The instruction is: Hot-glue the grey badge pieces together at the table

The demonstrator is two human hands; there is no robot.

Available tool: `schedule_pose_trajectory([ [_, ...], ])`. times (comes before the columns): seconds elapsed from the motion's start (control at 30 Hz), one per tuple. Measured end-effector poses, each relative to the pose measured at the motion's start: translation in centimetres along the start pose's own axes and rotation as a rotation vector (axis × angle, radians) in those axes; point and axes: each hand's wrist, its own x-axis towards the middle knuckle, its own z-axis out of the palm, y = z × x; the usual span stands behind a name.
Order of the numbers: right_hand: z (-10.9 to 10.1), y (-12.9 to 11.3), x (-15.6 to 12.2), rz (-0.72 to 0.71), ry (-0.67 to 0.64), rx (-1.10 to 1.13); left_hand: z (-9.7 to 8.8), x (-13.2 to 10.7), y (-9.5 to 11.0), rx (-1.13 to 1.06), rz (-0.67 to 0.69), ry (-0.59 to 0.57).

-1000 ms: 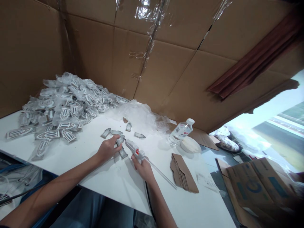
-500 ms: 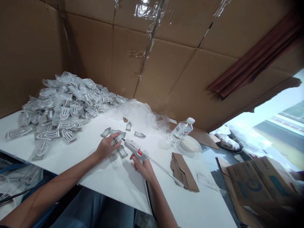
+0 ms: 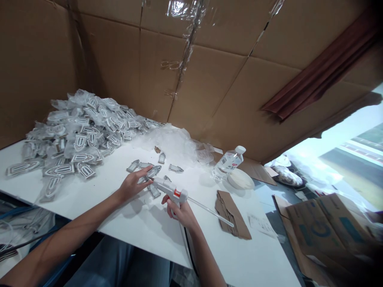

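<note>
My right hand point(image 3: 178, 209) is wrapped round a white hot glue gun point(image 3: 170, 189), with a clear glue stick point(image 3: 209, 212) jutting from its back end. The nozzle points left, close to the fingers of my left hand point(image 3: 133, 184). Between thumb and fingers that hand pinches a small grey arch-shaped piece point(image 3: 154, 171), partly hidden by the fingers and the gun. Similar arch-shaped pieces lie about it on the white table, one near the gun's tip point(image 3: 154, 191) and another farther right point(image 3: 176, 168).
A large heap of plastic-bagged arch pieces point(image 3: 80, 135) covers the table's left side. Clear plastic bags point(image 3: 173, 141) lie at the back. To the right are a water bottle point(image 3: 229, 162), a white bowl point(image 3: 240, 180) and folded cardboard point(image 3: 231, 215). Cardboard walls point(image 3: 218, 83) enclose the back.
The glue gun has shifted slightly left, its nozzle now nearer my left fingers. My left hand has moved slightly left and stays on the arch-shaped piece.
</note>
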Motion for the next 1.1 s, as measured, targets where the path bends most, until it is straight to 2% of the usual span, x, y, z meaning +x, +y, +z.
schedule_pose_trajectory([
  [0.27,0.05,-0.33,0.13,-0.036,-0.004,0.023,0.28,-0.39,-0.33,-0.068,0.033,0.016],
  [0.63,0.06,-0.73,0.11,-0.049,-0.007,0.006,0.14,0.17,-0.10,-0.021,0.056,0.052],
  [1.1,-0.02,-0.06,0.13,-0.044,-0.015,-0.030,0.19,-0.04,-0.12,-0.043,0.053,0.048],
])
